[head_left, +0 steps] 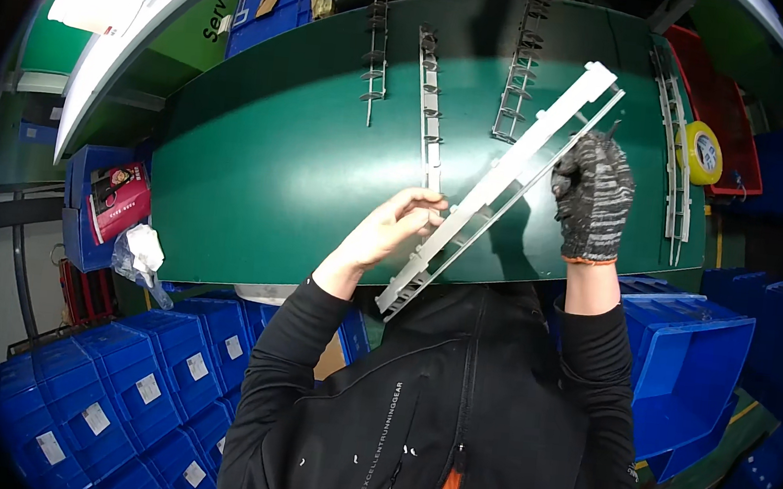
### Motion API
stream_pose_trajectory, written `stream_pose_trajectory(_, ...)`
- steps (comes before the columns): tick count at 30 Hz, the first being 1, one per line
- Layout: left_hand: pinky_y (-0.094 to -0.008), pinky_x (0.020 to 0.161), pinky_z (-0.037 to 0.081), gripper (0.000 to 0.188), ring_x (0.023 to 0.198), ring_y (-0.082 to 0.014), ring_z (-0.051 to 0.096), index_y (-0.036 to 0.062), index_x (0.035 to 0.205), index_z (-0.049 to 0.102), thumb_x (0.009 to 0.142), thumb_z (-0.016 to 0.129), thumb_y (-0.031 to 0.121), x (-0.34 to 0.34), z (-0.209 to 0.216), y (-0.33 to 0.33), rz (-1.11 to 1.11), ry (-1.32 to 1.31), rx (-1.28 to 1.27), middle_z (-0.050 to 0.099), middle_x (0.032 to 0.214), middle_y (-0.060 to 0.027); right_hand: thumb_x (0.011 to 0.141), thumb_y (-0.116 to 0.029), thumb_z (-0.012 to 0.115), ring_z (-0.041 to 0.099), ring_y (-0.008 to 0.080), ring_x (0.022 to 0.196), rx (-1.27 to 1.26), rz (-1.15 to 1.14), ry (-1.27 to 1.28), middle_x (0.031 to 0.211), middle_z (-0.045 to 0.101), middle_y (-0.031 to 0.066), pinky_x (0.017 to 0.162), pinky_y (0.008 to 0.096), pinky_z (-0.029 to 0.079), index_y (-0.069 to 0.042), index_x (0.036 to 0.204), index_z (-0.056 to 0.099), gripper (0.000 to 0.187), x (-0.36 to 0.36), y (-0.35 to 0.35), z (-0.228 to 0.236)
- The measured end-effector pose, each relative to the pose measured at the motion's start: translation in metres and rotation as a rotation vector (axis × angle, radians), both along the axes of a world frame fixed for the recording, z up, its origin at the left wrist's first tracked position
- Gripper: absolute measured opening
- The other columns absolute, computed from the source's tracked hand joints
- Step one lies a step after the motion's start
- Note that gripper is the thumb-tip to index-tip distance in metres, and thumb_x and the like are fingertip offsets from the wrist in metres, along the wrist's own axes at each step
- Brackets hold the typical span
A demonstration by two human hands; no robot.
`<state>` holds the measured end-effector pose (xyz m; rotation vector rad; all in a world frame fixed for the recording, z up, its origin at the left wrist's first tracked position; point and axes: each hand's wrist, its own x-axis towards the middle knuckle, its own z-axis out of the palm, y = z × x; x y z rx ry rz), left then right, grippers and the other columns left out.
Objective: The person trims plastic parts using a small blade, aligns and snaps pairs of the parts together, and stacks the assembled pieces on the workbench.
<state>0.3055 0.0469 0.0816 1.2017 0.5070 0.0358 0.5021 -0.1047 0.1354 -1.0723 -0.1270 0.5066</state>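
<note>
A long, pale ladder-like metal rail (pixel 502 175) is held slantwise over the near side of the green table, its far end up to the right. My bare left hand (pixel 398 226) has its fingers pinched on the left edge of the rail, near the lower end. My right hand (pixel 596 196), in a grey-black knitted glove, is closed beside the upper part of the rail. A thin dark tip pokes out above its knuckles; what it belongs to is hidden in the fist. Past my left hand lies a narrow rail with dark curved pieces (pixel 430 107).
More such rails lie on the green table (pixel 256 184): one back left (pixel 377 45), one back centre (pixel 521 68), one right (pixel 675 159). A yellow tape roll (pixel 702 153) sits beside a red tray (pixel 738 174). Blue bins (pixel 695 368) stand nearby.
</note>
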Motion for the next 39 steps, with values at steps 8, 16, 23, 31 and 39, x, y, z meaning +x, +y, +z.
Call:
stream_pose_trajectory(8, -0.0244, 0.08, 0.039, 0.033, 0.087, -0.011, 0.052, -0.0006, 0.109, 0.055, 0.087, 0.052, 0.024, -0.026, 0.006, -0.011, -0.034, 0.058, 0.129, 0.059, 0.1, -0.0055, 0.083, -0.008, 0.05, 0.049, 0.0161, 0.054, 0.028, -0.181, -0.029, 0.063, 0.049, 0.007, 0.048, 0.0281, 0.044, -0.001, 0.075, 0.052, 0.011, 0.062, -0.004, 0.024)
stream_pose_trajectory(16, -0.0296, 0.075, 0.043, 0.031, 0.077, -0.0178, 0.053, 0.0037, 0.068, 0.05, 0.086, 0.055, 0.028, -0.024, -0.001, -0.013, 0.233, -0.114, -0.121, 0.054, 0.075, -0.0065, 0.088, -0.013, 0.052, 0.051, 0.0081, 0.052, -0.048, -0.084, -0.335, 0.07, 0.059, 0.0036, 0.047, 0.02, 0.041, -0.003, 0.094, 0.056, 0.012, 0.0, 0.01, 0.005)
stream_pose_trajectory(23, -0.0339, 0.07, 0.049, 0.029, 0.076, -0.0188, 0.055, 0.0043, 0.074, 0.051, 0.086, 0.056, 0.03, -0.003, 0.004, -0.024, 0.237, -0.277, -0.551, 0.051, 0.074, -0.006, 0.084, -0.011, 0.052, 0.055, 0.018, 0.055, -0.494, 0.323, -0.93, 0.066, 0.058, 0.0084, 0.054, 0.028, 0.044, -0.001, 0.086, 0.062, 0.015, -0.048, 0.002, -0.027)
stream_pose_trajectory(31, -0.0314, 0.069, 0.048, 0.027, 0.076, -0.0165, 0.054, 0.0056, 0.076, 0.05, 0.087, 0.055, 0.03, 0.011, 0.009, -0.026, 0.238, -0.24, -0.74, 0.05, 0.076, -0.0031, 0.082, -0.018, 0.054, 0.058, 0.03, 0.067, -0.531, 0.531, -0.94, 0.074, 0.059, 0.0147, 0.059, 0.0394, 0.046, -0.002, 0.082, 0.059, 0.017, -0.061, -0.008, -0.014)
stream_pose_trajectory(39, -0.022, 0.069, 0.04, 0.019, 0.071, -0.0082, 0.05, 0.0024, 0.079, 0.057, 0.087, 0.055, 0.019, 0.018, 0.016, -0.034, 0.358, -0.137, -0.191, 0.057, 0.077, -0.0023, 0.083, -0.016, 0.05, 0.057, 0.0299, 0.068, -0.756, 0.445, -1.053, 0.074, 0.057, 0.0141, 0.06, 0.0396, 0.045, -0.003, 0.081, 0.058, 0.016, -0.061, 0.003, -0.006)
